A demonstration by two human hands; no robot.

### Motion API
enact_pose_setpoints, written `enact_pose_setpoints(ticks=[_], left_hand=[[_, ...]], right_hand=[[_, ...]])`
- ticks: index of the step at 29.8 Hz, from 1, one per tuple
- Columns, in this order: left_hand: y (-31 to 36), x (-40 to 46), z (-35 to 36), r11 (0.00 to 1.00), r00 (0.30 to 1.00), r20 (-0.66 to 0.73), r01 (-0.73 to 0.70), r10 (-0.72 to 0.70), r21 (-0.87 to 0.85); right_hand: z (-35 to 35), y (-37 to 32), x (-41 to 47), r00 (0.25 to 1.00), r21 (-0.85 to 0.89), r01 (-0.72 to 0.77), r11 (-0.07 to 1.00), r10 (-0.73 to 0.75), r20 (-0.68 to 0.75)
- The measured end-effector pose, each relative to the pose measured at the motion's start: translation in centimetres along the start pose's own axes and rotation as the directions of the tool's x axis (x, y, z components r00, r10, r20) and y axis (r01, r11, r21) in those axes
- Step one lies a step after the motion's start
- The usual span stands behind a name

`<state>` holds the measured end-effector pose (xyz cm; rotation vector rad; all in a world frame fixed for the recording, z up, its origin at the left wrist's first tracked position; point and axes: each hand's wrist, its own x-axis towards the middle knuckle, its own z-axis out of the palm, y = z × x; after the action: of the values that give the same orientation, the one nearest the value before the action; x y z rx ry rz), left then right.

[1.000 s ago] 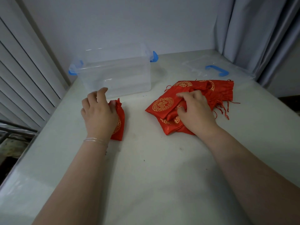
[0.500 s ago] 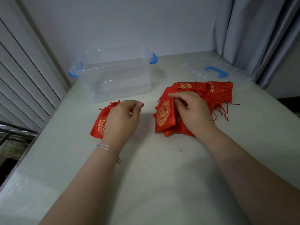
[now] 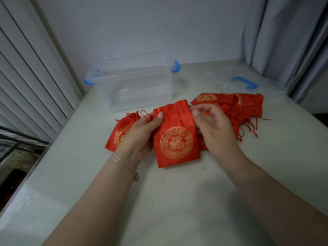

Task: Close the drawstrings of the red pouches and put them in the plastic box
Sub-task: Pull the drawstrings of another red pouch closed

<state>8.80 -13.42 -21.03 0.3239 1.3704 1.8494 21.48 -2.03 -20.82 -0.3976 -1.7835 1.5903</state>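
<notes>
Since a second ago, both hands have left the table: the right hand [image 3: 215,129] has drawn one red pouch [image 3: 175,134] off the pile and the left hand [image 3: 142,137] has let go of the cinched pouch [image 3: 120,133] it was covering to meet it. Now the left thumb and fingers pinch the pouch's upper left corner, where a loop of red cord [image 3: 144,115] shows, and the right fingers curl in at its upper right corner; whether they have the cord itself there I cannot tell. The mouth looks flat and ungathered, so I judge the closing pull is about to begin. The cinched pouch lies on the table at about 9 o'clock from the held one, not yet in the plastic box [image 3: 134,82], which stands open and seemingly empty at 11 o'clock. The remaining pile [image 3: 236,105] lies at 2 o'clock, tassels trailing, and the box lid [image 3: 246,80] beyond it. The table's [image 3: 177,201] left edge runs close by the cinched pouch; toward 6 o'clock there is bare surface for the elbows to spread.
</notes>
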Motion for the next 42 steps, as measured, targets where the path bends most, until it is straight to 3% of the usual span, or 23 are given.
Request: enact_pose_setpoints(ticks=[2, 5, 13, 15, 20, 29, 34, 42], left_hand=[[-0.1, 0.1, 0.1, 0.999, 0.998, -0.048, -0.041, 0.040, -0.025], [-0.4, 0.0, 0.3, 0.995, 0.993, -0.072, -0.090, 0.092, 0.032], [-1.0, -0.5, 0.8, 0.961, 0.985, 0.006, -0.168, 0.171, 0.219], [-1.3, -0.5, 0.9, 0.950, 0.986, 0.007, -0.162, 0.166, 0.266], [-1.4, -0.2, 1.2, 0.961, 0.980, -0.076, -0.163, 0.184, 0.222], [-0.6, 0.7, 0.6, 0.985, 0.971, -0.173, -0.153, 0.165, 0.079], [-1.3, 0.0, 0.6, 0.941, 0.964, -0.078, -0.228, 0.254, 0.249], [-1.1, 0.2, 0.0, 0.865, 0.923, -0.126, -0.284, 0.363, 0.413]], right_hand=[[0.3, 0.2, 0.2, 0.980, 0.173, -0.162, 0.972, 0.178, -0.083], [0.3, 0.4, 0.2, 0.927, 0.344, -0.355, 0.869, 0.374, 0.013], [0.2, -0.2, 0.5, 0.788, 0.502, -0.608, 0.615, 0.543, 0.290], [0.2, -0.2, 0.5, 0.785, 0.531, -0.604, 0.594, 0.558, 0.268], [0.0, 0.3, 1.0, 0.858, 0.640, -0.444, 0.626, 0.503, 0.103], [-0.4, 0.3, 1.1, 0.914, 0.583, -0.296, 0.757, 0.403, -0.059], [-0.3, 0.2, 0.8, 0.919, 0.569, -0.286, 0.770, 0.390, -0.065], [-0.5, 0.3, 1.1, 0.911, 0.606, -0.252, 0.755, 0.397, -0.116]])
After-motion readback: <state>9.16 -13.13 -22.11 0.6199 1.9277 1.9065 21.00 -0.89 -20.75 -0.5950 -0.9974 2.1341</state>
